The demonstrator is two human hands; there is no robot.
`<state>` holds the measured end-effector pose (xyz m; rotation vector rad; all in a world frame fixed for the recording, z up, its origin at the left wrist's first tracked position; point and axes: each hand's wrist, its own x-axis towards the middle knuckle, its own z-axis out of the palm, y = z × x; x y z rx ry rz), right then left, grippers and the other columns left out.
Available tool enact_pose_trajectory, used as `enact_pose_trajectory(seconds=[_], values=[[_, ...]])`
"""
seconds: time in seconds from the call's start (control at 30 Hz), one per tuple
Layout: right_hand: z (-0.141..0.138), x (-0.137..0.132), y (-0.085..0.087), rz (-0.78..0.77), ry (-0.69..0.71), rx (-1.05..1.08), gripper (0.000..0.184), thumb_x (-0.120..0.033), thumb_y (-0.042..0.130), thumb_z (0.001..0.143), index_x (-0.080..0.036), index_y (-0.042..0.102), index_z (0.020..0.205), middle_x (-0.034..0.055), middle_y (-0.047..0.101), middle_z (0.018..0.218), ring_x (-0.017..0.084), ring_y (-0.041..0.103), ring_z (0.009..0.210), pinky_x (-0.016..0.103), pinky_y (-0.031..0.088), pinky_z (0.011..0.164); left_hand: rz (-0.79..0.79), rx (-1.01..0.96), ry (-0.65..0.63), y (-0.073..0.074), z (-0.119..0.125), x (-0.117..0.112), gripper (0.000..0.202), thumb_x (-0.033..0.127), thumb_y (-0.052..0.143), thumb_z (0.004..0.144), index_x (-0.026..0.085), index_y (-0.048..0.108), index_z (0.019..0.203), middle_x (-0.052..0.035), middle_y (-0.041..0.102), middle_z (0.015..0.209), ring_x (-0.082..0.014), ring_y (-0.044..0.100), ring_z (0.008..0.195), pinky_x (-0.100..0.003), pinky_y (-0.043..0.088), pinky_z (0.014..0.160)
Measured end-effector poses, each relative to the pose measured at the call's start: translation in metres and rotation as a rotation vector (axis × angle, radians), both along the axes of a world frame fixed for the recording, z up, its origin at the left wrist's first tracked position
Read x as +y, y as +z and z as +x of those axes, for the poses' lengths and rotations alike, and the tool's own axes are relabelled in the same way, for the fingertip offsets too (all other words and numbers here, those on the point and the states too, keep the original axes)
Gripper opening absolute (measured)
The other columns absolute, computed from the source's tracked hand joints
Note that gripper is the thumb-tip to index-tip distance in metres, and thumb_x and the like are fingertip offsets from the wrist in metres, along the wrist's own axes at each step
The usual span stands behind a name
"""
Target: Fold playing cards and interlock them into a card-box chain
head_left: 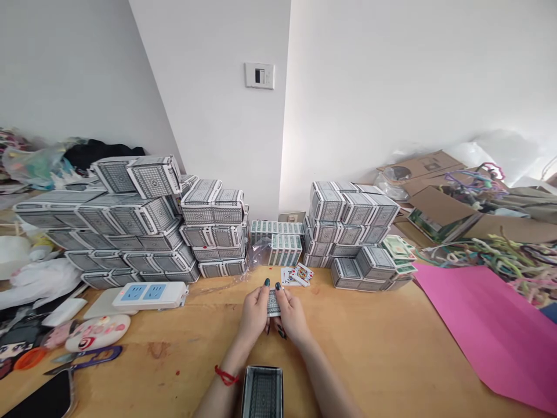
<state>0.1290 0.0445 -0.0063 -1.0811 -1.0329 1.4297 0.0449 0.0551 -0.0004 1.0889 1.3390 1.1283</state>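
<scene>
Between my two hands I hold a deck of playing cards (274,304), its grey patterned back facing up. My left hand (253,310) grips the left side with the thumb on top. On the right side, my right hand (292,313) does the same, its fingers curled underneath. Below the hands, between my forearms, stands an open grey patterned box (263,392). Just beyond my fingers, several loose cards (296,275) lie face up on the wooden table (200,348). Behind them are stacked green-and-white card packs (285,249).
Grey patterned boxes are piled at left (130,217), centre-left (213,232) and right (350,215). A power strip (150,295), snips (96,357) and a phone (43,397) lie at left. Pink paper (487,331), cords (483,261) and a cardboard box (448,212) are at right.
</scene>
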Motion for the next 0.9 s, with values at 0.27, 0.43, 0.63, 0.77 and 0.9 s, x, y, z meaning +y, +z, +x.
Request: enact_pose_trajectory(seconds=[0.27, 0.43, 0.63, 0.77, 0.9], values=[[0.000, 0.002, -0.004, -0.022, 0.065, 0.110, 0.055, -0.066, 0.031, 0.075, -0.020, 0.040, 0.045, -0.0054, 0.037, 0.025, 0.007, 0.027, 0.019, 0.019, 0.020, 0.022, -0.055, -0.133, 0.010, 0.002, 0.008, -0.004, 0.046, 0.058, 0.043, 0.071, 0.018, 0.042, 0.047, 0.0057, 0.038, 0.027, -0.0087, 0.032, 0.021, -0.019, 0.024, 0.021], [0.002, 0.004, 0.000, 0.008, -0.103, 0.028, 0.055, -0.064, 0.035, 0.074, -0.021, 0.039, 0.040, -0.0047, 0.036, 0.026, 0.008, 0.029, 0.021, 0.021, 0.024, 0.025, 0.052, -0.167, -0.024, 0.001, 0.009, -0.005, 0.046, 0.057, 0.041, 0.073, 0.017, 0.047, 0.051, 0.0039, 0.045, 0.036, -0.0093, 0.040, 0.028, -0.020, 0.032, 0.028], [0.003, 0.008, -0.005, 0.024, -0.189, -0.025, 0.054, -0.063, 0.040, 0.073, -0.019, 0.040, 0.041, -0.0045, 0.037, 0.030, 0.007, 0.032, 0.025, 0.021, 0.024, 0.028, 0.115, -0.106, 0.020, -0.004, 0.008, -0.001, 0.041, 0.055, 0.050, 0.068, 0.015, 0.052, 0.058, 0.0022, 0.050, 0.046, -0.0112, 0.046, 0.041, -0.021, 0.037, 0.038], [0.000, 0.007, -0.003, 0.036, -0.124, 0.027, 0.054, -0.063, 0.041, 0.072, -0.020, 0.036, 0.040, -0.0053, 0.035, 0.030, 0.006, 0.030, 0.027, 0.020, 0.021, 0.029, 0.105, -0.119, 0.069, -0.006, 0.007, 0.000, 0.047, 0.059, 0.047, 0.068, 0.014, 0.053, 0.054, -0.0010, 0.054, 0.049, -0.0129, 0.048, 0.045, -0.022, 0.037, 0.041], [0.000, 0.004, 0.001, 0.011, -0.032, 0.094, 0.053, -0.061, 0.039, 0.074, -0.020, 0.036, 0.041, -0.0062, 0.033, 0.028, 0.006, 0.027, 0.024, 0.020, 0.019, 0.027, 0.090, -0.160, 0.054, -0.008, 0.007, 0.000, 0.047, 0.060, 0.047, 0.068, 0.016, 0.050, 0.051, 0.0008, 0.050, 0.043, -0.0116, 0.044, 0.039, -0.022, 0.033, 0.036]])
